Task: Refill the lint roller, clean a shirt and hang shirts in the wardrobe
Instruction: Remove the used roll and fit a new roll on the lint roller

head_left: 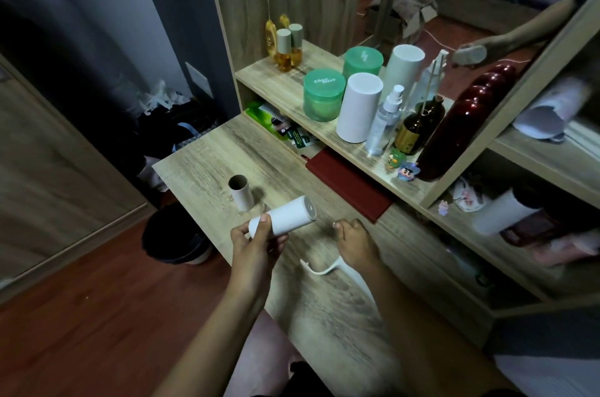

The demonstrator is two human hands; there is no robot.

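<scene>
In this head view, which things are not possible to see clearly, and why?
- Lint roller handle: its grip end is hidden under the right hand.
- White roll: its near end is covered by the left hand fingers.
- Packets under the shelf: print too small, partly hidden.
- Right-side shelves: blurred.

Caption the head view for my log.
Left hand holds white roll; right hand holds handle; empty core on table.

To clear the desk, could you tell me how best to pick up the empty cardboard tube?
Grip the cardboard tube around its side wall, coming from above and the right. It stands upright, open end up, with bare desk around it, so fingers can close on it.
</scene>
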